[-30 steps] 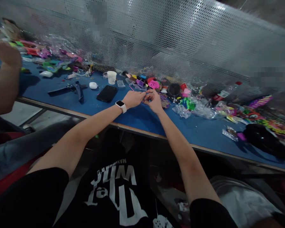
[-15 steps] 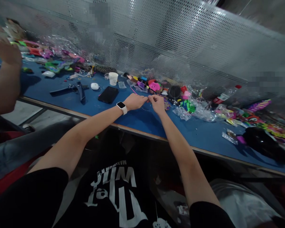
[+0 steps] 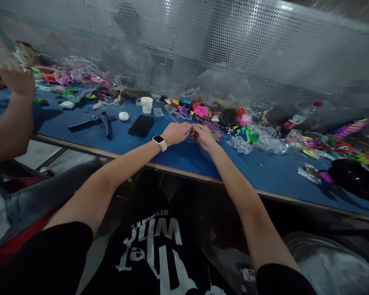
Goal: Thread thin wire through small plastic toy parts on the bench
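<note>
My left hand (image 3: 177, 133), with a white-strapped watch (image 3: 159, 141) on the wrist, is closed, its fingertips pinched together above the blue table (image 3: 184, 157). Facing it, my right hand (image 3: 204, 137) is pinched too, and the fingertips of both hands meet. Something small and reddish-brown shows beneath the right fingers, too blurred to name. A faint thin thread seems to curve below the fingertips. Just behind my left hand lies a thin pink stick (image 3: 173, 118). Purple and brown patterned pieces (image 3: 214, 132) lie beyond my right hand.
Left of my hands are a black phone (image 3: 141, 125), a white case (image 3: 124, 116), a dark-handled tool (image 3: 103, 123) and a white cup (image 3: 146, 105). Colourful trinkets and plastic bags (image 3: 269, 142) line the perforated metal screen (image 3: 184, 53). A bottle (image 3: 298, 119) leans there. Another person's hand (image 3: 18, 80) is at left.
My fingertips remain together, with the right hand turned slightly so the reddish-brown bit shows below it. The view has shifted a little. The other person's hand at left has moved.
</note>
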`<state>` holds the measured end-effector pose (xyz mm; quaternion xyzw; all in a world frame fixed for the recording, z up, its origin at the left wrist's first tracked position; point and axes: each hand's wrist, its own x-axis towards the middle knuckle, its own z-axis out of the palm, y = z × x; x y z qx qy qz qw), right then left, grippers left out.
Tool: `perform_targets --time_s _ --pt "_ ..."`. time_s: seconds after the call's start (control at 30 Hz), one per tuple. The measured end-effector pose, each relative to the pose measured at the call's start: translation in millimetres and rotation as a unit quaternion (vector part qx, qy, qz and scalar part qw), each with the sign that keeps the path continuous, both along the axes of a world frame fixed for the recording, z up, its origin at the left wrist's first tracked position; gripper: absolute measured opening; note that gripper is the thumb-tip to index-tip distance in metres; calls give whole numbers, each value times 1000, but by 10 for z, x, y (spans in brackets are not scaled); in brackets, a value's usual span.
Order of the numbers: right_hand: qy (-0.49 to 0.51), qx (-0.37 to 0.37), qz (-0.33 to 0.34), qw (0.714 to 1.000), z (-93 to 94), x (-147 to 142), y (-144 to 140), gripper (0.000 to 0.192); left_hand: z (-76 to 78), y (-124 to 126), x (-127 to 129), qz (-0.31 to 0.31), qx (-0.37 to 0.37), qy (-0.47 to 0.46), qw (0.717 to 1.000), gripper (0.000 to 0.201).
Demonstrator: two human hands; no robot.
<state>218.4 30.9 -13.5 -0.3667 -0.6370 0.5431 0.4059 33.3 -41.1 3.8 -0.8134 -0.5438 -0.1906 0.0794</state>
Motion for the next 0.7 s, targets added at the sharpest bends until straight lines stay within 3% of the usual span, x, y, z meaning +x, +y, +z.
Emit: perform_targets --time_s 0.17,0.4,0.57,0.7 --pt "-30 110 -19 993 -59 -17 0 65 -16 -4 10 21 -10 1 1000 39" --pt "-30 101 -52 993 -62 -85 -105 62 75 -109 36 21 -18 18 999 42" --pt "-25 47 -24 998 -46 -124 -167 72 61 -95 -11 15 -9 38 999 38" --pt "-59 123 -57 989 -38 -79 -190 76 32 -19 -52 33 -3 22 999 36"
